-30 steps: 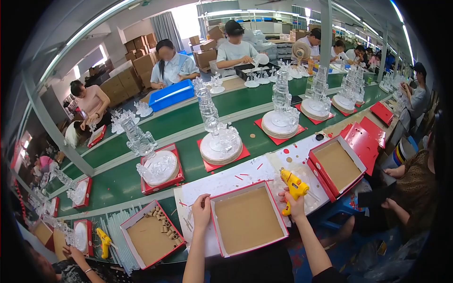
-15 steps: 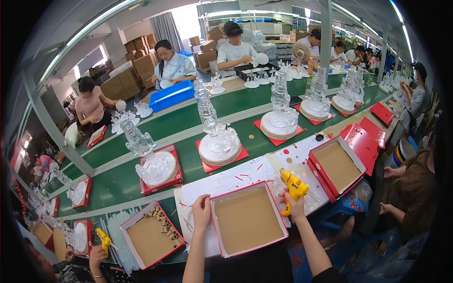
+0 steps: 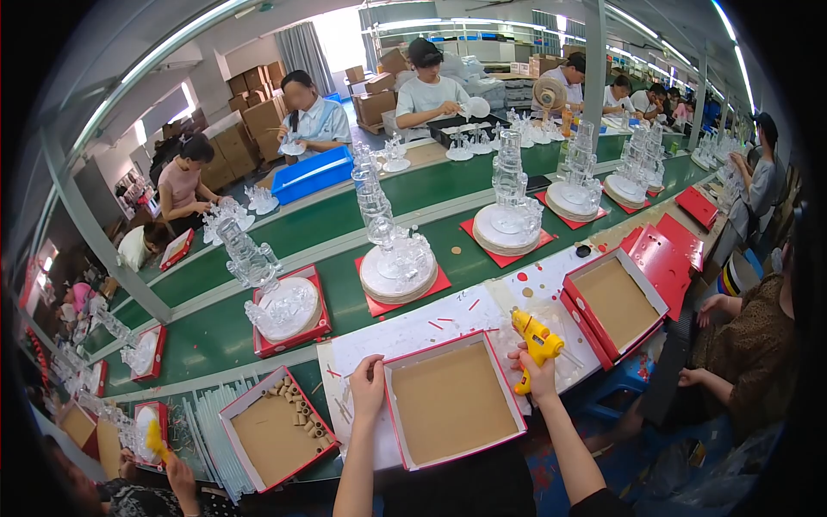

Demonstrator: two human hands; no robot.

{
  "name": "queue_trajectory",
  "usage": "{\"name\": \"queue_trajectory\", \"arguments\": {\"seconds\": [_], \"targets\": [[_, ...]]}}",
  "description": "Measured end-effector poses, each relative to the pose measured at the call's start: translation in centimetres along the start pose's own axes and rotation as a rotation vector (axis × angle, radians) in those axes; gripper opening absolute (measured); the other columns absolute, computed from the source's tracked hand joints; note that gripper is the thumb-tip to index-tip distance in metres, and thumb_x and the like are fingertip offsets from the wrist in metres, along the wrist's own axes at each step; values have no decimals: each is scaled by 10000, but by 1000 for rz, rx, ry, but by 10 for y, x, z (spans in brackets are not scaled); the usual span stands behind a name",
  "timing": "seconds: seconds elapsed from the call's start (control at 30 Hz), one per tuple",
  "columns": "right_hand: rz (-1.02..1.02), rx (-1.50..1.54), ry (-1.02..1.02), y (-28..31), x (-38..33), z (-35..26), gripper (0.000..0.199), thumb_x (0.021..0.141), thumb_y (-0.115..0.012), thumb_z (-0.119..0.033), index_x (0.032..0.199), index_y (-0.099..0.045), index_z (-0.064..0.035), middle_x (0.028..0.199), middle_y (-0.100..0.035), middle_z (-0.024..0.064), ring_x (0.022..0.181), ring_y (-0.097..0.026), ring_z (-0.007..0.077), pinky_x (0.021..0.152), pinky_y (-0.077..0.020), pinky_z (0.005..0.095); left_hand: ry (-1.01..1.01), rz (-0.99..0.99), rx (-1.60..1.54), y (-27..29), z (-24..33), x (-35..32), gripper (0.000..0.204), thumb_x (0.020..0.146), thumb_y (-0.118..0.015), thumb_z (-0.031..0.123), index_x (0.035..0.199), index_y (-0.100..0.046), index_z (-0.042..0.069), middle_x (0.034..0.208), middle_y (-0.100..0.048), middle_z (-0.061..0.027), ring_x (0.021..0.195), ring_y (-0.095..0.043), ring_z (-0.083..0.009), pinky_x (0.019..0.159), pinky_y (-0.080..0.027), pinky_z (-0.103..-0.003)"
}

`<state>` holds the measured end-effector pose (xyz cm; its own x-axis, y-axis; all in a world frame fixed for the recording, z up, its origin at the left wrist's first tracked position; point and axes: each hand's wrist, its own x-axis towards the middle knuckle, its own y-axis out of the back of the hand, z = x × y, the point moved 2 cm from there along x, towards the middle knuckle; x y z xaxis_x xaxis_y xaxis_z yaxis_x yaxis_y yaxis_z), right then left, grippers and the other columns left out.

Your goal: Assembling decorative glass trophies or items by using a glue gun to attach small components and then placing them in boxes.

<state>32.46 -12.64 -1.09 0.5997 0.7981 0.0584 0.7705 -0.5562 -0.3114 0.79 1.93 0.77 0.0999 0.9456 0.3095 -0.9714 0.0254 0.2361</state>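
An open shallow box (image 3: pixel 452 403) with red edges and a bare brown bottom lies in front of me. My left hand (image 3: pixel 368 381) is closed on its upper left corner, fingers curled together at the rim. To the right of the box, my right hand (image 3: pixel 536 369) grips a yellow glue gun (image 3: pixel 536 338), its nozzle end tilted up and left. A clear stick juts from the gun's back end. Beneath both lies a white work sheet (image 3: pixel 413 332), scattered with small red strips and bits.
Left of me, another box (image 3: pixel 267 435) holds several short brown tubes, beside a bundle of clear glue sticks (image 3: pixel 214 431). Stacked open boxes (image 3: pixel 616 302) stand to the right. Clear tiered ornaments on round bases (image 3: pixel 399 271) line the green conveyor (image 3: pixel 336 332). Co-workers sit around.
My hands and the box stay put. Ornaments on the conveyor have shifted slightly left. At lower left, a co-worker's yellow glue gun has moved left; the person at right has moved their hands.
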Motion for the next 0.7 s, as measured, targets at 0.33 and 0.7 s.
{"name": "queue_trajectory", "arguments": {"seconds": [0.33,0.7], "targets": [[2,16,0,1,0,1,233,892,-585,-48,1110,-524,6,934,-631,104,793,-656,166,675,-562,286,16,-15,-2,0,0,0,170,927,-565,113,990,-662,-11,776,-635,-10,669,-527,-58,602,-428,-219],[-94,6,-33,6,-1,2,219,893,-572,-48,1092,-510,17,790,-613,52,803,-666,186,720,-552,299,-34,27,54,-2,-3,-2,163,915,-568,99,976,-659,-22,773,-652,-59,667,-556,-87,609,-451,-242]]}}
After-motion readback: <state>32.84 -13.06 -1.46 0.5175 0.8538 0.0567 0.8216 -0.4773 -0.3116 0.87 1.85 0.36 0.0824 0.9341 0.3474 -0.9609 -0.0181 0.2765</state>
